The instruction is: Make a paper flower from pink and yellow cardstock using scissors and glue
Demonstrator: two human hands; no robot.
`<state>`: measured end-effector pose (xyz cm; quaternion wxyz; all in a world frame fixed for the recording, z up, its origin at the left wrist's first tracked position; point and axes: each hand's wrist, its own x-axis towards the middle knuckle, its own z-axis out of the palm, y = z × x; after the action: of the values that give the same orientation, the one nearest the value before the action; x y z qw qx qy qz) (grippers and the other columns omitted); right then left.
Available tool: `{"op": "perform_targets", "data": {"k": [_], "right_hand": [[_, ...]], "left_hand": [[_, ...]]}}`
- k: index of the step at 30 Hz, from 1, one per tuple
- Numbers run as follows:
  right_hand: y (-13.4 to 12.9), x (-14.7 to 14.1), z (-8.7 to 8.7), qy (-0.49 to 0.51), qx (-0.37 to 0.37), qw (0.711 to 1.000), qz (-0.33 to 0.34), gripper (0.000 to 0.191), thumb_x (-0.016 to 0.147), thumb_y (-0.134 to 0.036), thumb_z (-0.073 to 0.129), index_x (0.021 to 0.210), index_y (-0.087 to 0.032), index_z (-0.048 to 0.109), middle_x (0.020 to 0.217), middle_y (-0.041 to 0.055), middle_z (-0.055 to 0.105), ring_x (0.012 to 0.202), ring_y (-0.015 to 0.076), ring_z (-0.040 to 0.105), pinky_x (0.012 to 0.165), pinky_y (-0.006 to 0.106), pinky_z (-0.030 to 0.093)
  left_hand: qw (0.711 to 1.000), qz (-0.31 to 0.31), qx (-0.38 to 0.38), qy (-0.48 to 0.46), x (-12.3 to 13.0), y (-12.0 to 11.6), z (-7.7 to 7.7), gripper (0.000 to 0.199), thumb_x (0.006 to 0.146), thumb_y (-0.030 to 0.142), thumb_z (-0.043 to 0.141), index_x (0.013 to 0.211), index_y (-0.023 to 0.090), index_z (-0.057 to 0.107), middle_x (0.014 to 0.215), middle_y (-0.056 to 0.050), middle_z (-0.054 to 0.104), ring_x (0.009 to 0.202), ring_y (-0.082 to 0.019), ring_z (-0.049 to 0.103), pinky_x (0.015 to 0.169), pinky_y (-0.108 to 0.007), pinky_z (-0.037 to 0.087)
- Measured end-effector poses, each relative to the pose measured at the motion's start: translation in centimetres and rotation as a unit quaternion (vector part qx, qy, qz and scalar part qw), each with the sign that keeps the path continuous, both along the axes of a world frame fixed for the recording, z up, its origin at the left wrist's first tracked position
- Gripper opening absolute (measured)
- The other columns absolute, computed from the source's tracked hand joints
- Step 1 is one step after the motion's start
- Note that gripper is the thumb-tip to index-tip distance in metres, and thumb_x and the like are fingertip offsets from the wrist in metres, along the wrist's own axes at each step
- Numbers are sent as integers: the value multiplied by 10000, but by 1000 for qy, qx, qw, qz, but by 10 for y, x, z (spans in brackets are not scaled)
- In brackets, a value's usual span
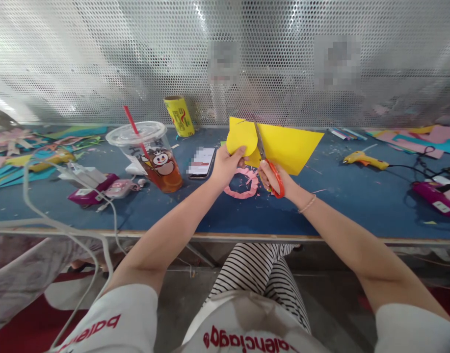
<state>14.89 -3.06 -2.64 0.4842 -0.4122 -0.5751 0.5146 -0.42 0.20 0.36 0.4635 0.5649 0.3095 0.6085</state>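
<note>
A sheet of yellow paper (293, 147) is held up over the table, partly cut along a curve. My left hand (230, 162) pinches its rounded left part between thumb and fingers. My right hand (271, 177) is closed round the orange-red handles of a pair of scissors (260, 142), whose blades point away from me and lie across the paper at the cut. Below the hands, a pink paper ring (240, 194) with a fringed edge lies on the table, partly hidden by my left hand and the paper.
A plastic cup of brown drink (166, 174) with a red straw stands left, near a phone (201, 163) and a yellow paper tube (179, 116). Yellow glue guns (365, 159) (57, 159), purple power strips and cables lie at both sides. Coloured paper scraps and a perforated metal screen (144, 63) are behind.
</note>
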Motion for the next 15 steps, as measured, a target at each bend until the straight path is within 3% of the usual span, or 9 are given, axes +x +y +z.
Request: {"op": "perform_targets", "data": {"k": [4,7,12,15], "right_hand": [[1,-2,-3,-12,-1,1000,-6,575,657,-789,542,744,-232,426,472,-91,335,342,63,316,287,216,323],[-1,-3,-2,-7,-4,1000,13,571,679,-792,511,761,-235,419,463,-91,351,335,66,323,295,222,327],[-3,-2,2,26,-25,999,14,588,642,-785,562,745,-229,399,486,-91,359,352,52,315,309,202,303],[-2,-1,0,1,-15,1000,5,563,670,-765,559,729,-229,396,473,-94,342,343,55,314,308,203,298]], "left_hand": [[998,13,-1,-66,2,3,0,307,734,436,683,821,166,565,621,21,610,465,-54,514,462,-182,423],[998,-3,7,-55,6,0,-1,307,742,437,675,848,161,591,693,-12,649,513,-73,562,491,-198,461],[1000,-9,1,21,9,-6,-4,230,751,344,676,716,137,581,574,5,599,419,-53,493,445,-198,420],[1000,-21,-3,-4,6,-5,-2,240,733,314,692,652,137,552,516,26,554,383,-38,436,417,-195,391]]}}
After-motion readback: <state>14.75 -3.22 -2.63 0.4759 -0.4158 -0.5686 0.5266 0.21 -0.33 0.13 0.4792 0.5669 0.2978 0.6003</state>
